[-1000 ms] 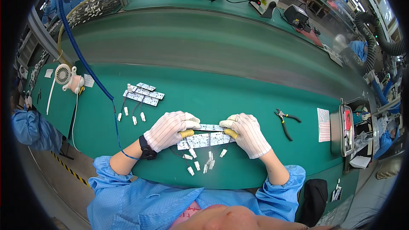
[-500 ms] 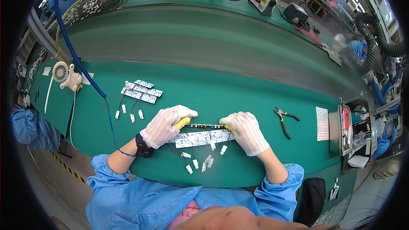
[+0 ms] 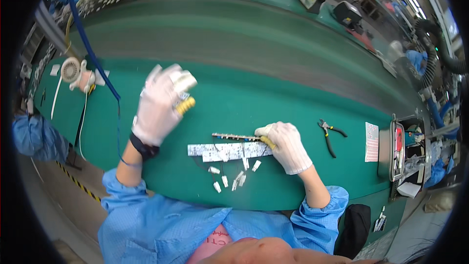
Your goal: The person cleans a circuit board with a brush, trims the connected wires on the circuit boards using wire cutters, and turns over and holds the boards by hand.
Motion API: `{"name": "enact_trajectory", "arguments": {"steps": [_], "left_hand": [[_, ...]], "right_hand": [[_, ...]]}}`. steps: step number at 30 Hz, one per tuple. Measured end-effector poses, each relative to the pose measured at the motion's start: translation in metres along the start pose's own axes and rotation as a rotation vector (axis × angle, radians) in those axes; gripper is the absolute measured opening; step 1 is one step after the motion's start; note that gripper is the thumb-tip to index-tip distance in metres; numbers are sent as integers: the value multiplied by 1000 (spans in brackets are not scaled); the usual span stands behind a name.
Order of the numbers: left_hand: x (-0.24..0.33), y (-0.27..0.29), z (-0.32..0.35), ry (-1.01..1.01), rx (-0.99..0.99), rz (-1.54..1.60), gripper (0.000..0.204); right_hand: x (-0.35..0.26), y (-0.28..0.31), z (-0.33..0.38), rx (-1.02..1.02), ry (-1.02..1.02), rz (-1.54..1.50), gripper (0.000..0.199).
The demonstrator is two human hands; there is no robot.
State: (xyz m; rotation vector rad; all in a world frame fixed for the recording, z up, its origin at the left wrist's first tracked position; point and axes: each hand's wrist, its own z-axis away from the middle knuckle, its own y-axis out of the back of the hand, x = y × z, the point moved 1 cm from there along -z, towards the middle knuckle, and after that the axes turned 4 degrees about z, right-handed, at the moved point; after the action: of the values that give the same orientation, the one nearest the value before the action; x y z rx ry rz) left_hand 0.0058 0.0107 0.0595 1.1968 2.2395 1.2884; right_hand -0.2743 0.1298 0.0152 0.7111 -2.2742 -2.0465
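Note:
My right hand (image 3: 286, 146), in a white glove with yellow fingertip covers, pinches the right end of a narrow circuit board (image 3: 234, 137) turned on edge. Just nearer to me lie white circuit boards (image 3: 229, 152), with dark wires running to several white plug connectors (image 3: 224, 181). My left hand (image 3: 159, 105), gloved likewise and wearing a black wristband (image 3: 144, 147), is up at the left over the mat. Motion smears its fingers, so whether they hold anything is unclear. Its glove covers the spot where another group of boards lay.
Cutting pliers (image 3: 330, 137) lie right of my right hand, near a labelled sheet (image 3: 372, 142) and a metal tray (image 3: 391, 149). A small fan (image 3: 71, 70) stands at the far left. A blue coiled cord (image 3: 93, 54) hangs down at the left toward my wrist.
My left hand has let go of the narrow board's left end and moved up and left, over the other boards. My right hand keeps its pinch. The view has shifted slightly.

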Motion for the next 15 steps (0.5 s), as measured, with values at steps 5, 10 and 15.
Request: {"name": "enact_trajectory", "arguments": {"steps": [5,10,15], "left_hand": [[-55,21,1,184,-90,-77,26],[-67,8,8,130,-355,-17,18],[-77,-9,17,175,-391,-61,20]], "right_hand": [[-2,3,0,23,31,14,14],[-3,-2,1,83,53,-10,18],[-6,-4,2,109,75,-22,15]]}}
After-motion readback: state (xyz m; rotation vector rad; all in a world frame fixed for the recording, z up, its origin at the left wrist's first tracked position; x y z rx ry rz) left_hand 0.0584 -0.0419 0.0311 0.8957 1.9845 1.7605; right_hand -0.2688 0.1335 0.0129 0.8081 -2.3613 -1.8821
